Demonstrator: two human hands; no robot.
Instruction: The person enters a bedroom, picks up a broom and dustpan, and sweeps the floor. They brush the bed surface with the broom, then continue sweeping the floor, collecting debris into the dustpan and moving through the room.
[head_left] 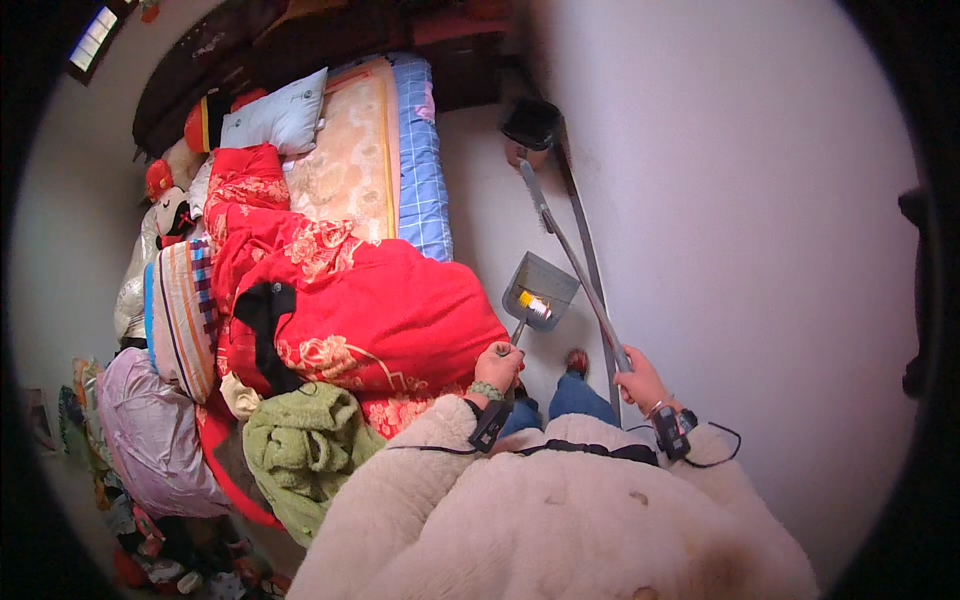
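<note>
My left hand (497,366) is closed around the handle of a grey dustpan (541,275), which is held out in front of me over the floor. Some yellow and white litter (534,303) lies in the pan near its handle. In my right hand (642,382) is the long grey stick of a broom (584,277). The broom slants forward and to the left beside the wall, its bristled head at the far end. That head reaches close to a waste bin (529,150) lined with a black bag; whether they touch I cannot tell.
To the left stands a bed with a red flowered quilt (390,300), a pale pillow (275,112) and a blue checked edge (424,170). A green fleecy garment (305,450) lies at its near end. A white wall (740,250) runs along the right. My shoe (577,361) shows on the floor.
</note>
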